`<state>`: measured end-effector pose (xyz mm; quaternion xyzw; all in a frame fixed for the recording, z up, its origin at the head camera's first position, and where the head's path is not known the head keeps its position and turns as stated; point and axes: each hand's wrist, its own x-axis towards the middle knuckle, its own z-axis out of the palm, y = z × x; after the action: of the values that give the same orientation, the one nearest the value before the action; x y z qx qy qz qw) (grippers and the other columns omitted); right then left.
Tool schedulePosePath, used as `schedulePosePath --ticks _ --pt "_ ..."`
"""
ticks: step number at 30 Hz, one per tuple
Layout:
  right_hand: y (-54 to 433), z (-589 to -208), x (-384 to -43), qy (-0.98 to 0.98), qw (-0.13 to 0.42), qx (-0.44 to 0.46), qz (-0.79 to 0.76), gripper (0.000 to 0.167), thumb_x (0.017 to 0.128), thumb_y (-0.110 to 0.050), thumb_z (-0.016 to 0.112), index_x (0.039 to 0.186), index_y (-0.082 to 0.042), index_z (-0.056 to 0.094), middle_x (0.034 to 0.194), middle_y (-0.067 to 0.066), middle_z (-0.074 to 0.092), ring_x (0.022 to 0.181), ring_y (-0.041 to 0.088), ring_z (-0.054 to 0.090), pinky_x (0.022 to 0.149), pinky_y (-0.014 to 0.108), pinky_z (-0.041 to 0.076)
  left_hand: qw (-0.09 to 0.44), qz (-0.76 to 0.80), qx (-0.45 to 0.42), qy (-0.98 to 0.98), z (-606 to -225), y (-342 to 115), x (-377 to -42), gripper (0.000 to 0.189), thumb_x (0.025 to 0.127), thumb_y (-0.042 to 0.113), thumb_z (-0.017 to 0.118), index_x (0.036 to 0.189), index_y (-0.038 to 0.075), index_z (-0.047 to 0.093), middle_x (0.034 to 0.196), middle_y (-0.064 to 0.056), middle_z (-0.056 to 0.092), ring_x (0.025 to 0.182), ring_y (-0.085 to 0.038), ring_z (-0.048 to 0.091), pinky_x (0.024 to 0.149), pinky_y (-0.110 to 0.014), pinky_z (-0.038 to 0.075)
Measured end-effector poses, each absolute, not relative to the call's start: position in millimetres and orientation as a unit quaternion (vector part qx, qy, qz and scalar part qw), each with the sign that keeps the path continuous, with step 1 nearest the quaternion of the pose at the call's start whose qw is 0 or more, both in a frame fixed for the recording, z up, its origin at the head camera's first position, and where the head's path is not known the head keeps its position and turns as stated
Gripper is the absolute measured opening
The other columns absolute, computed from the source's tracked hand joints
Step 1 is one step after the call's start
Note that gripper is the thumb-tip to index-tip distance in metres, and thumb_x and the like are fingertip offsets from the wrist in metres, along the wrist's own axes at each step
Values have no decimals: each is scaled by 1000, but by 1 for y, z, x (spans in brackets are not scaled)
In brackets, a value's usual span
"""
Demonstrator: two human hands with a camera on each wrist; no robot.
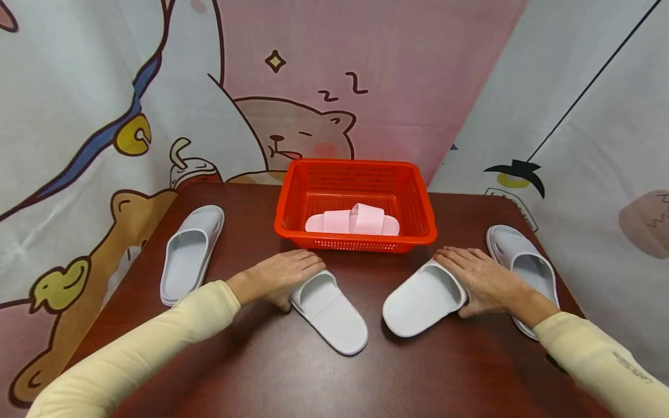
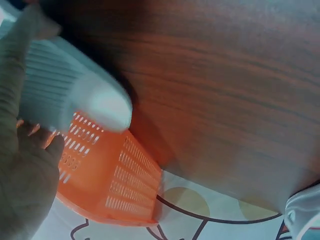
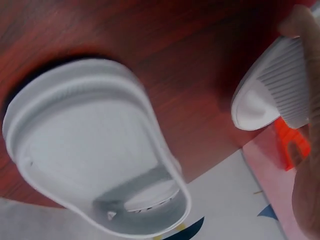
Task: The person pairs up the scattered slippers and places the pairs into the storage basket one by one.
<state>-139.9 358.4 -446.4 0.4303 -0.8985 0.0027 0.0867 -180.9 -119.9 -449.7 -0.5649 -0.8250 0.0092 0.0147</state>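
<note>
Nearest are the cream sleeves (image 1: 141, 348), reaching in over the dark red-brown table (image 1: 251, 366) from both sides. Between the arms lie two white slides, heels toward the person and angled inward, toes pointing away and apart. The left hand (image 1: 289, 276) grips the left slide (image 1: 337, 319) by its ribbed strap, thumb on one side and fingers on the other. The right hand (image 1: 478, 280) clasps the right slide (image 1: 418, 305) the same way, thumb and fingers at opposite sides of the strap. Whether either sole touches the table, I cannot tell. Just beyond the right hand is the right clog (image 1: 514, 247), pale grey and partly hidden by the forearm; the left clog (image 1: 183, 264) stands near the table's left edge, well apart from the left hand. Farther back, past both slides, sits a red basket (image 1: 355, 244) with pink slippers (image 1: 340, 222) inside, one overlapping the other. Behind everything hangs a cartoon-printed cloth (image 1: 397, 69).
</note>
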Motion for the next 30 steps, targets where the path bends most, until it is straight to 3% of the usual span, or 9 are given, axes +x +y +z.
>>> schedulePosePath --ticks 6,14,26,30 --pt "344 -444 -132 -906 108 409 21 117 45 -51 88 141 3 48 129 16 57 116 39 53 91 58 44 27 -19 -535 -844 -444 -116 -179 113 51 52 94 140 2 44 130 -11 48 118 -28 51 107 -40 39" --pt "320 -440 -122 -913 109 392 19 118 55 -59 84 147 1 41 125 11 55 107 31 51 85 52 47 75 -9 -515 -854 -445 -108 -166 116 49 67 83 137 0 48 124 -11 60 113 -27 56 102 -39 42" --pt "299 -442 -122 -904 143 404 8 106 64 -75 71 138 -2 52 117 7 58 100 27 53 75 45 44 127 -39 -489 -862 -450 -102 -155 105 53 69 78 128 1 53 99 -4 58 85 -20 61 77 -33 54" --pt "290 -440 -120 -907 132 400 13 105 63 -75 73 138 -4 54 117 5 59 101 25 53 76 43 44 125 -36 -481 -867 -452 -98 -150 104 55 69 77 129 1 52 101 -4 59 86 -20 61 78 -32 54"
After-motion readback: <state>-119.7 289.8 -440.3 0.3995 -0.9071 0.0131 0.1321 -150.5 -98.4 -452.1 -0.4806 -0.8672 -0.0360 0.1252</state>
